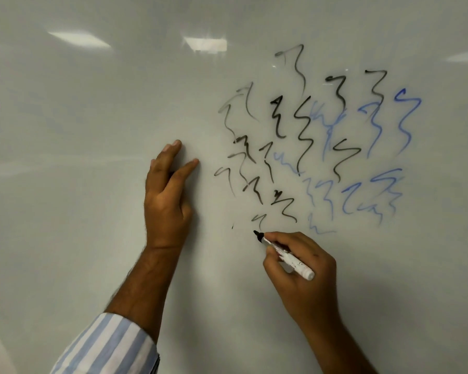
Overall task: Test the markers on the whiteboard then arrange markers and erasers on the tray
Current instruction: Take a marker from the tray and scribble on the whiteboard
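Out to the left of the pen grip, the left hand (168, 195) lies against the whiteboard (92, 130), fingers straight and holding nothing I can see, though a dark speck shows between them, too small to name. Moving right, the right hand (303, 268) pinches a white-barrelled black marker (284, 255), uncapped, tip at the board just under a short faint mark. Above and right of the grip spread plenty of black squiggles (303, 130), some pale, then blue squiggles (400, 122) further right. So testing looks well along; arranging looks not yet begun. The tray, erasers, the marker's cap and other markers are all out of view, and the label is unreadable.
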